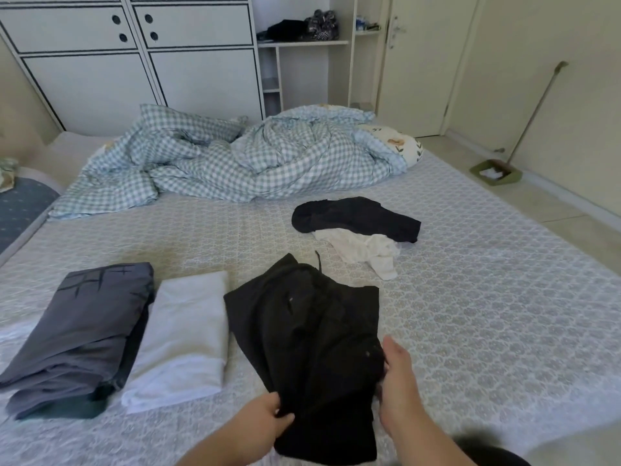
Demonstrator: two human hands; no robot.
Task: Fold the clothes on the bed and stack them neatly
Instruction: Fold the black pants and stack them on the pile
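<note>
Two hands grip the black garment (309, 334) at the lower centre of the frame. The left hand (265, 420) is closed on its near left edge, fingers pinching the cloth. The right hand (396, 371) clamps the right edge, thumb up. The garment lies partly folded and rumpled on the bed (487, 297), a drawstring showing at its far end. Left of it sit a folded white piece (183, 338) and a folded grey piece (84, 334), side by side. Further up, right of centre, a black item (356, 218) lies over a crumpled white one (363, 252), unfolded.
</note>
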